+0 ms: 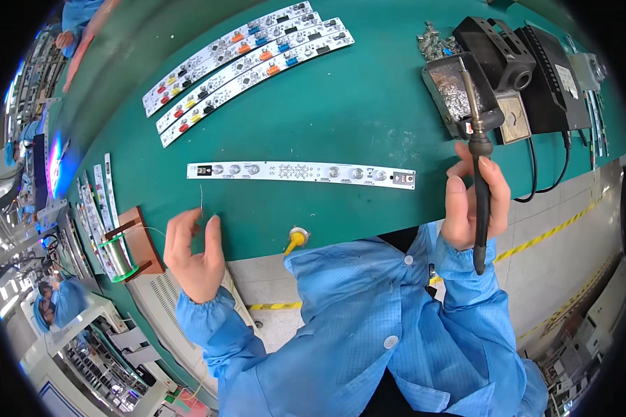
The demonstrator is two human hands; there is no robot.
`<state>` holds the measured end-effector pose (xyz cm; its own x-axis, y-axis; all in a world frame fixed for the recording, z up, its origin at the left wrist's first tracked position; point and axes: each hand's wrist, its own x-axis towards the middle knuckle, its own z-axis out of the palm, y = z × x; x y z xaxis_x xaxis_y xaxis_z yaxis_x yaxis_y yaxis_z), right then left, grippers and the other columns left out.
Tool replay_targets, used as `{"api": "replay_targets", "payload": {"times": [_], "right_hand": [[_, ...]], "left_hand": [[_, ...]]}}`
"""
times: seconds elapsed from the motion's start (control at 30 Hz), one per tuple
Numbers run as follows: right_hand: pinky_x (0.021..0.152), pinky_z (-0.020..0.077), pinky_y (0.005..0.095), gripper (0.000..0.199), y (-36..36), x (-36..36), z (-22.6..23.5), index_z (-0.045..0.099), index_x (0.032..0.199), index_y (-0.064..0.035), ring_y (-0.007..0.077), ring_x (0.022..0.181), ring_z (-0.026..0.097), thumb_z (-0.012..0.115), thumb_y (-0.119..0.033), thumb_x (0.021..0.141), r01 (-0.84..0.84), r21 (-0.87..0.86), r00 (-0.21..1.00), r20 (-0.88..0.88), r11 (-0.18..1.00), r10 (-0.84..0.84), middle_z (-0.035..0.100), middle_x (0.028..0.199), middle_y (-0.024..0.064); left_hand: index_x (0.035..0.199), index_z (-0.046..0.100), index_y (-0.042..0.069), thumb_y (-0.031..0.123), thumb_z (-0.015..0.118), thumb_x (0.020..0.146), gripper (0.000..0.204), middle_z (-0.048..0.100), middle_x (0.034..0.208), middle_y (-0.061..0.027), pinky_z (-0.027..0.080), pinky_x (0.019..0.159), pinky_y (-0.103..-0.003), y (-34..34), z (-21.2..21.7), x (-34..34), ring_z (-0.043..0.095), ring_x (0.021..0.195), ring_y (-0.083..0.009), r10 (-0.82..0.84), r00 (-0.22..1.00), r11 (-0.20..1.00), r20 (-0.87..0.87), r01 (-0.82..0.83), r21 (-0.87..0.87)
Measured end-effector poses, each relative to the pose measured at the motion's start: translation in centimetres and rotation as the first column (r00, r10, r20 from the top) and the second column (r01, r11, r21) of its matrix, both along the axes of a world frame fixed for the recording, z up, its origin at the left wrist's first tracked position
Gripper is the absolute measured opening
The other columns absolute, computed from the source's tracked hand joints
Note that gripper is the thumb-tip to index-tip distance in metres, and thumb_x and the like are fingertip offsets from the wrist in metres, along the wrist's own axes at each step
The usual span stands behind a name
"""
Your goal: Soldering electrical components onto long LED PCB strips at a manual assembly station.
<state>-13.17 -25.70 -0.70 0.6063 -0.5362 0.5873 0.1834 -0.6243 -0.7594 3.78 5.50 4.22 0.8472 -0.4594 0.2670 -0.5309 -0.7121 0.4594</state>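
Solder wire (201,197) rises from the pinched left hand (193,250) near the table's (368,111) front edge; right hand (473,201) grips a soldering iron (477,163) upright, beyond the long white circuit strip (300,172), before the iron stand (466,90).

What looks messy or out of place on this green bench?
Little stands out. The tray under the soldering iron tip is crusted with grey solder scraps, and whitish scuffs mark the green mat nearby. The long white circuit strip lies flat and straight.
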Motion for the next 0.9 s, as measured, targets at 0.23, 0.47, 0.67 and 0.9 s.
{"api": "replay_targets", "payload": {"times": [0.23,0.47,0.67,0.9], "right_hand": [[0.079,0.0503,0.0354,0.048,0.0,0.2,-0.1,0.046,0.130,-0.0009,0.0215,0.082,0.060,0.058,0.005,0.084,0.029,-0.022,0.998,-0.046,0.999,-0.030,0.063,0.109,0.0323],[0.080,0.0495,0.0363,0.048,0.3,-0.1,-0.3,0.045,0.132,-0.0032,0.0210,0.084,0.059,0.058,0.003,0.086,0.048,0.030,0.999,-0.024,0.998,-0.048,0.063,0.112,0.0293],[0.079,0.0454,0.0370,0.064,2.5,-1.2,1.4,0.036,0.140,-0.0048,0.0209,0.078,0.056,0.063,-0.031,0.089,-0.145,0.341,0.984,-0.048,0.929,0.171,0.054,0.128,0.0283],[0.061,0.0466,0.0304,0.062,5.1,-1.5,1.6,0.037,0.139,-0.0111,0.0138,0.068,0.053,0.057,0.010,0.085,-0.460,0.404,0.877,0.069,0.790,0.476,0.056,0.122,0.0311]], "left_hand": [[0.094,0.069,-0.004,-0.006,0.065,0.082,0.013,0.066,0.093,-0.0138,0.048,0.061,-0.026,0.8,-0.7,-1.1,0.061,0.070,-0.0175,0.102,0.991,0.979,-0.084,-0.115,-0.167],[0.092,0.070,-0.004,-0.005,0.059,0.075,0.021,0.063,0.085,-0.0122,0.041,0.057,-0.027,-2.3,2.2,-6.2,0.056,0.070,-0.0151,-0.205,0.907,0.945,-0.369,0.084,-0.317],[0.093,0.072,0.004,0.001,0.076,0.062,0.031,0.059,0.072,-0.0032,0.042,0.049,-0.028,-9.8,0.9,-7.8,0.055,0.057,-0.0189,-0.535,0.831,0.805,-0.151,0.448,-0.388],[0.085,0.070,0.002,-0.004,0.075,0.058,0.028,0.056,0.062,-0.0031,0.037,0.043,-0.030,-11.9,-0.8,-8.6,0.052,0.048,-0.0176,-0.598,0.798,0.715,-0.080,0.486,-0.502]]}}
